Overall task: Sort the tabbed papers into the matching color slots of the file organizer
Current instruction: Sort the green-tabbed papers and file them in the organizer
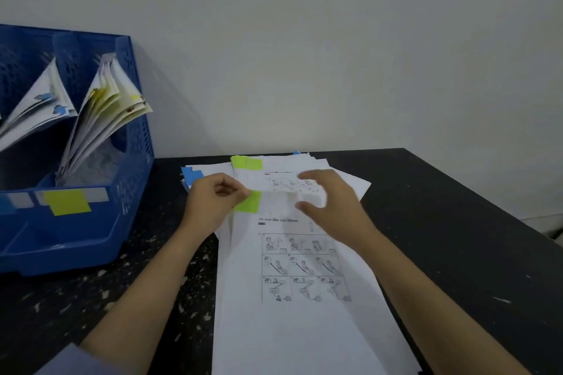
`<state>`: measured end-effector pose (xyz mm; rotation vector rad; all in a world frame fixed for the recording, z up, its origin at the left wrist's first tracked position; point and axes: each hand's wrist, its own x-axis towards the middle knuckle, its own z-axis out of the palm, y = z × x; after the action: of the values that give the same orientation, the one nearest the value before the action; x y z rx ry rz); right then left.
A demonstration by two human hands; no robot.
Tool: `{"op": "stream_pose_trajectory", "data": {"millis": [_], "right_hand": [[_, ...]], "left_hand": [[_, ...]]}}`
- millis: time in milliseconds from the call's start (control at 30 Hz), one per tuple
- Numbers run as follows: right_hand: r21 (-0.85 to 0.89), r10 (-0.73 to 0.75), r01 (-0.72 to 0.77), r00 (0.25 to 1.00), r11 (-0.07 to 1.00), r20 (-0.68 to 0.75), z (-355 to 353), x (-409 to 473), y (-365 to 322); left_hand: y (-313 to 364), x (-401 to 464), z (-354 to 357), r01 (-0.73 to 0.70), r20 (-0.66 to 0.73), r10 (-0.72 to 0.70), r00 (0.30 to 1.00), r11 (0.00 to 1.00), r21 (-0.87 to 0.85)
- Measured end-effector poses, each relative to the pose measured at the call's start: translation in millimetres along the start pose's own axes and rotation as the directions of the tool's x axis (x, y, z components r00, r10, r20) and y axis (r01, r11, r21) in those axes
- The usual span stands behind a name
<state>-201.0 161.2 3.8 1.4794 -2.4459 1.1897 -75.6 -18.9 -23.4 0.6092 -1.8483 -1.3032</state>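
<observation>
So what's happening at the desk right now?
A person is sorting tabbed papers. The left hand pinches the green tab of the top sheet on the pile, while the right hand hovers open above it. The blue organizer at left already holds blue-tabbed and yellow-tabbed papers in separate slots.

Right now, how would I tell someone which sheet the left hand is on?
On the black table, right of the blue file organizer, lies a paper stack. The left hand pinches its top sheet's green tab; another green tab lies farther back, untouched.
</observation>
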Motion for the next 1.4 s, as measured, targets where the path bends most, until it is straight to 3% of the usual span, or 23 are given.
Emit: {"op": "stream_pose_trajectory", "data": {"millis": [100,233,367,500,667,800,1033,1233,1400], "right_hand": [[-0.034,-0.031,0.038,0.984,0.999,0.175,36,23,-18],[0.085,0.003,-0.024,0.971,0.996,0.237,58,42,-21],[0.116,-0.092,0.059,0.947,0.992,0.308,57,54,-10],[0.088,-0.122,0.097,0.927,0.991,0.354,58,70,-7],[0.065,-0.093,0.076,0.937,0.995,0.337,79,77,-7],[0.152,-0.085,0.038,0.945,0.988,0.317,91,69,-5],[0.289,-0.065,0.004,0.978,0.957,0.2,97,62,-2],[0.306,-0.061,-0.002,0.979,0.952,0.195,98,61,-2],[0.317,-0.071,0.009,0.98,0.948,0.185,100,61,-1]], "left_hand": [[5,-4,-2,-0.016,0.053,0.017,0.998,0.999,-0.033],[2,-5,-12,-0.012,0.069,0.015,0.998,0.999,-0.052],[-12,0,-25,-0.087,-0.041,0.1,0.994,0.966,0.245],[-27,3,-29,-0.063,0.026,0.057,0.998,0.885,0.461],[-30,3,-29,-0.029,0.072,-0.01,0.997,0.853,0.522],[-30,2,-27,-0.004,0.063,-0.033,0.997,0.857,0.516],[-26,3,-20,-0.012,-0.022,0.025,0.999,0.893,0.449],[-31,5,-17,0.02,-0.08,0.035,0.996,0.798,0.602],[-31,6,-12,-0.006,-0.106,0.087,0.991,0.8,0.6]]}}
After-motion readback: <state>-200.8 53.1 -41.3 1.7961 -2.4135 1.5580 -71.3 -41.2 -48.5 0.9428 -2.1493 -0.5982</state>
